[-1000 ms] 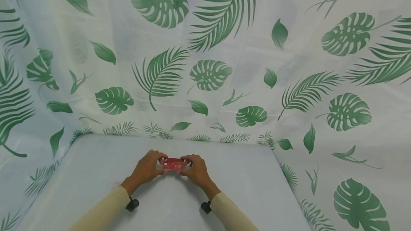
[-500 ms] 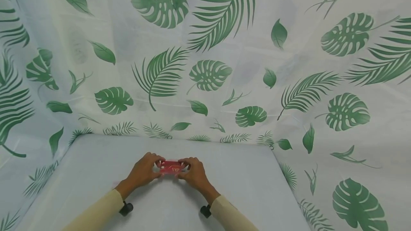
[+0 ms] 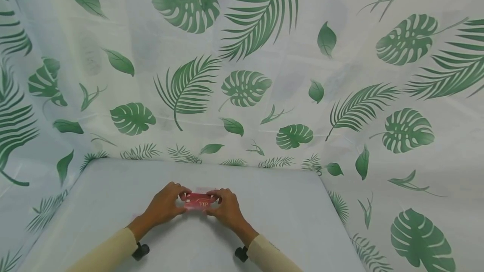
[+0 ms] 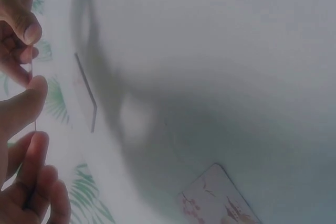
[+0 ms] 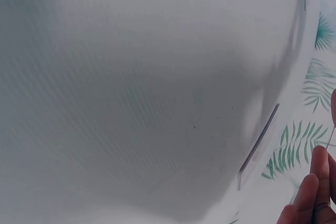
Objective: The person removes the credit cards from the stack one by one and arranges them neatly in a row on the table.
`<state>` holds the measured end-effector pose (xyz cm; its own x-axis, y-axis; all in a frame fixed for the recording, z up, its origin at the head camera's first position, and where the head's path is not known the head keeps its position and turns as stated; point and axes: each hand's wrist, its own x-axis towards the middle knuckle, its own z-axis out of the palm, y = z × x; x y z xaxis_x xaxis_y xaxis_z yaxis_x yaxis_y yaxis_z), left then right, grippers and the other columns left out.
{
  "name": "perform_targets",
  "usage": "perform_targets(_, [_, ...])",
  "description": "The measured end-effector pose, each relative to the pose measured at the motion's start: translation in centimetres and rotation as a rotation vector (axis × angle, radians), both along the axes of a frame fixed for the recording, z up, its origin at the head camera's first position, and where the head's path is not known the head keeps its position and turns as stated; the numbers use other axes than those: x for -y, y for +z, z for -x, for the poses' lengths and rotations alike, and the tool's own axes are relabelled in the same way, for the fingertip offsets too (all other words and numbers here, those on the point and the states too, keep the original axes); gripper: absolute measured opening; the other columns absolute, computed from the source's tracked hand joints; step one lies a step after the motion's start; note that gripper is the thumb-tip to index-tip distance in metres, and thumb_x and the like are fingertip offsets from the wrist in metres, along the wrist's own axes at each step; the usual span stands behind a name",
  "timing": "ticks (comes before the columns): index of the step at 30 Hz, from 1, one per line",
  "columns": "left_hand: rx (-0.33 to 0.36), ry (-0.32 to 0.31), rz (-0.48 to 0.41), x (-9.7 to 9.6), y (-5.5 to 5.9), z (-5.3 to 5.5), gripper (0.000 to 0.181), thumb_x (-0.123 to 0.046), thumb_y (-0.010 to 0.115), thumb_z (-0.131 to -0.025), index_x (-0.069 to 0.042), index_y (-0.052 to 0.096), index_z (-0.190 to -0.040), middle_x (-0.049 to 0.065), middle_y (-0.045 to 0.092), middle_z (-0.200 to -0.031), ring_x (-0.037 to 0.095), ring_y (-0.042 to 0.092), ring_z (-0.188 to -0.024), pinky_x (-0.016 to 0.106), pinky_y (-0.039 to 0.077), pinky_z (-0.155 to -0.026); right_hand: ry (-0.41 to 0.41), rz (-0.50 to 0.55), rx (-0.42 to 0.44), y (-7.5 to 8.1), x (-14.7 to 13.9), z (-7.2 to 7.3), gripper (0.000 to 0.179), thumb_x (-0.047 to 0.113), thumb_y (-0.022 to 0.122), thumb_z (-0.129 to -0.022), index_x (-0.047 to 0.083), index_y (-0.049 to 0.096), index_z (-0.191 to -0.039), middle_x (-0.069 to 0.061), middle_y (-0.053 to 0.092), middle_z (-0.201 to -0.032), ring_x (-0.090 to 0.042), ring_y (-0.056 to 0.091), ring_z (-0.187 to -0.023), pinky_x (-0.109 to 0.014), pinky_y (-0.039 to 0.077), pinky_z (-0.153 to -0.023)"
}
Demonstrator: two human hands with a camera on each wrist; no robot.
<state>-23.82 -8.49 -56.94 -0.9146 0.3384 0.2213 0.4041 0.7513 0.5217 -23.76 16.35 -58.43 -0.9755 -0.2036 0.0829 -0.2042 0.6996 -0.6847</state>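
Red card drawn nearer, pinched between left hand, right hand.

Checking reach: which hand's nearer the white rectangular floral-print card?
Left: left hand is right of the white card; right hand is farther right, pinching the red rectangular card.

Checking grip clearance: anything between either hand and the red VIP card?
Nothing visible: left hand and right hand pinch the red VIP card at opposite ends. The patterned card lies on the table, clear of both.
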Motion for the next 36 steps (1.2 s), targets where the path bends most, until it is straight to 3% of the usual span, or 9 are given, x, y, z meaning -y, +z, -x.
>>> perform_targets(12, [-0.041,-0.015,-0.011,0.7,-0.3,-1.2,0.05,-0.021,0.097,-0.074,-0.017,0.076,-0.12,-0.013,0.06,-0.09,0.005,0.046,-0.086,0.026,0.047,-0.075,0.021,-0.007,-0.012,0.0,0.5,-1.1,0.052,0.028,0.097,-0.078,0.026,0.078,-0.126,0.016,0.069,-0.096,-0.005,0.054,-0.091,-0.024,0.044,-0.08])
perform_targets(27, [0.025,0.009,-0.01,1.4,-0.9,-2.1,0.052,-0.024,0.098,-0.074,-0.019,0.076,-0.121,-0.015,0.059,-0.09,0.006,0.048,-0.088,0.026,0.049,-0.077,0.057,-0.002,-0.022,-0.3,1.1,-1.9,0.053,0.023,0.097,-0.076,0.024,0.078,-0.126,0.017,0.068,-0.093,-0.005,0.054,-0.089,-0.024,0.042,-0.081])
perform_targets(36, [0.04,0.028,-0.017,1.9,-1.0,-2.7,0.052,-0.025,0.098,-0.074,-0.018,0.076,-0.121,-0.013,0.06,-0.09,0.007,0.049,-0.087,0.026,0.049,-0.077,0.078,0.001,-0.037,-0.6,1.7,-2.2,0.054,0.023,0.098,-0.076,0.018,0.079,-0.126,0.012,0.071,-0.093,-0.012,0.059,-0.09,-0.023,0.044,-0.079])
